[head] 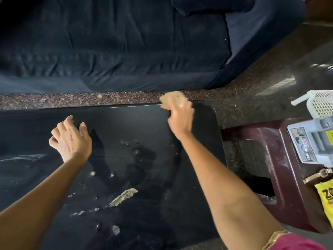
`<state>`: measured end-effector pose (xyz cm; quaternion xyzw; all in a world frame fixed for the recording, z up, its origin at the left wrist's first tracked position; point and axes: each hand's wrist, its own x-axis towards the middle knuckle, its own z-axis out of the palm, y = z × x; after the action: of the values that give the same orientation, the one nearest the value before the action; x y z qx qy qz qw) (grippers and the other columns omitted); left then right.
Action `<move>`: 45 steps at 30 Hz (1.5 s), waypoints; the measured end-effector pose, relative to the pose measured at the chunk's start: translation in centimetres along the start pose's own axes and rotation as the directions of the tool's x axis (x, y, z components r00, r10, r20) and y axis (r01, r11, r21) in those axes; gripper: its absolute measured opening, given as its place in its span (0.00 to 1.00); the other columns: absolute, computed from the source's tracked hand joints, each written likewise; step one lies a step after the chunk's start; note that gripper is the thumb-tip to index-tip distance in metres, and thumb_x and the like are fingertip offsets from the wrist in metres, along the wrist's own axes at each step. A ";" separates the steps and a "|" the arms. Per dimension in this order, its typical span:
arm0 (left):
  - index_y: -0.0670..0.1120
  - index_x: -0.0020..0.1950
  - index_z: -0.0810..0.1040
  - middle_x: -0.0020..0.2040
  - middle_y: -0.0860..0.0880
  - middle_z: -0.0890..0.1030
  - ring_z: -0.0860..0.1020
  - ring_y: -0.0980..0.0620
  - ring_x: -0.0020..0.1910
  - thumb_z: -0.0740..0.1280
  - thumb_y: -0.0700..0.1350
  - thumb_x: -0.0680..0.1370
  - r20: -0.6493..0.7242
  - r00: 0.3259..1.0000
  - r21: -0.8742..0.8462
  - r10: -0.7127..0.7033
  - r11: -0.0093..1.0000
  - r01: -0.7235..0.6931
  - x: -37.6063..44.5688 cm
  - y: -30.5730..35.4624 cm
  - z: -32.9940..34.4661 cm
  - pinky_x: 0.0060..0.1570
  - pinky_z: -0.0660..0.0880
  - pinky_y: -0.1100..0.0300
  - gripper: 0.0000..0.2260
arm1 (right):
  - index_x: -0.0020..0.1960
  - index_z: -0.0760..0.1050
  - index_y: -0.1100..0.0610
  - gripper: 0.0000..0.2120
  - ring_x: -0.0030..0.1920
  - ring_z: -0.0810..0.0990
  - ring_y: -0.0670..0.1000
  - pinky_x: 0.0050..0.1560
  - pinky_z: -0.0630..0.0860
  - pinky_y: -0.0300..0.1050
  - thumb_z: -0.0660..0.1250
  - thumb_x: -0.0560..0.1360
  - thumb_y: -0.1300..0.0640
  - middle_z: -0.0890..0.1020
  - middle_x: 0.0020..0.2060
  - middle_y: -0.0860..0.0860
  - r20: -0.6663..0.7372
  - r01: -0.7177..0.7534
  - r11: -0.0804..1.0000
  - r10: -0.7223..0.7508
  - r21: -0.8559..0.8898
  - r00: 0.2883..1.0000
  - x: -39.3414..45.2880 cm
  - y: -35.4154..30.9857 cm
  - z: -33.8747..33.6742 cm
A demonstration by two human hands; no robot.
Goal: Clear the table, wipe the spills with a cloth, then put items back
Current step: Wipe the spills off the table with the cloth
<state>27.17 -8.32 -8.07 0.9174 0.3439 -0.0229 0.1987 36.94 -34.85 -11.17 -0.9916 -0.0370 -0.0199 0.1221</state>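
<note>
A glossy black table (198, 159) fills the lower middle of the head view. My right hand (180, 118) is at the table's far right edge, shut on a tan cloth (171, 99) that is blurred with motion. My left hand (71, 139) rests flat on the tabletop at the left, fingers apart, holding nothing. Spill marks dot the surface: a wet smear (137, 152) in the middle, a beige crumbly streak (124, 196) nearer me, and small specks (116, 230) close to the front edge.
A dark blue sofa (126, 51) runs along the far side, past a strip of speckled floor (72, 101). To the right stands a maroon plastic stool (281, 177) bearing a grey device (313, 141), a yellow packet (326, 197) and a white basket (320, 103).
</note>
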 end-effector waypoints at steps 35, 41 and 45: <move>0.42 0.70 0.65 0.67 0.39 0.69 0.63 0.38 0.68 0.55 0.47 0.81 0.085 0.992 0.012 0.088 0.996 -0.090 -3.2 -0.6 0.2 0.67 0.55 0.43 0.19 | 0.74 0.58 0.49 0.37 0.54 0.69 0.60 0.50 0.68 0.53 0.68 0.68 0.62 0.66 0.66 0.62 -0.018 -0.586 0.808 0.586 -0.056 0.810 -8.1 -3.6 0.6; 0.42 0.71 0.64 0.68 0.38 0.67 0.62 0.38 0.68 0.55 0.47 0.81 0.061 0.993 0.033 0.096 0.995 -0.099 -2.7 -1.3 -1.1 0.67 0.55 0.42 0.19 | 0.73 0.60 0.45 0.38 0.51 0.71 0.54 0.46 0.69 0.48 0.72 0.66 0.51 0.70 0.61 0.54 0.297 0.387 0.919 -0.351 -0.074 0.888 -15.1 -13.9 2.5; 0.42 0.71 0.64 0.68 0.38 0.68 0.62 0.38 0.68 0.55 0.47 0.81 0.067 0.989 0.034 0.129 0.991 -0.131 -3.3 -0.9 -0.7 0.67 0.55 0.42 0.19 | 0.72 0.63 0.43 0.35 0.54 0.72 0.57 0.49 0.72 0.52 0.67 0.69 0.63 0.71 0.64 0.54 0.344 0.615 0.786 -0.596 0.064 0.726 -13.5 -7.3 1.8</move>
<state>24.03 -9.47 -7.21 0.9403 0.2764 -0.0459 0.1933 22.94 -28.28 -11.81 -0.9155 -0.3784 0.1152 0.0734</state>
